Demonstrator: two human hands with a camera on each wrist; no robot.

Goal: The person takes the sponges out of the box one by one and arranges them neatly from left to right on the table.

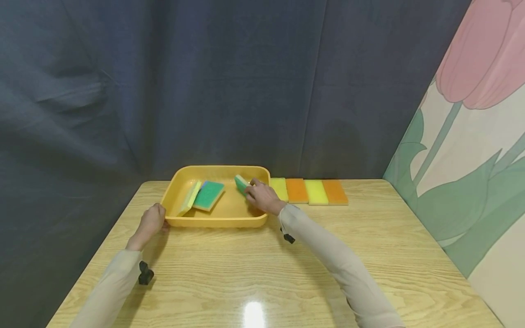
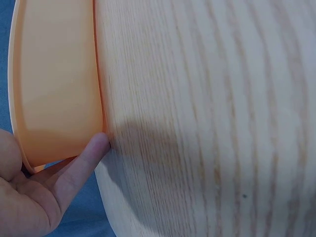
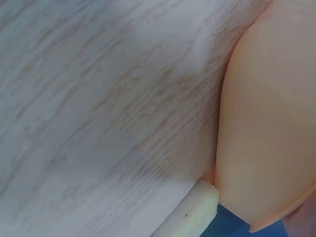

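Observation:
A yellow plastic basin (image 1: pixel 217 222) stands at the back left of the table. My left hand (image 1: pixel 151 221) grips its front left corner; in the left wrist view the fingers (image 2: pixel 81 168) reach under the rim, along the outer wall. Inside the basin, at its right end, my right hand (image 1: pixel 262 197) holds a sponge (image 1: pixel 241 184) with a green scouring face, partly hidden by the fingers. Two more sponges lie at the left of the basin: one showing yellow foam (image 1: pixel 190 198), tilted, and one green side up (image 1: pixel 209 195).
Right of the basin, several sponges lie side by side in a row, alternating yellow (image 1: pixel 316 192) and orange (image 1: pixel 335 192). A dark curtain (image 1: pixel 246 91) hangs behind the wooden table (image 1: pixel 229 269). A wall with painted tulips (image 1: pixel 471 182) borders the right side.

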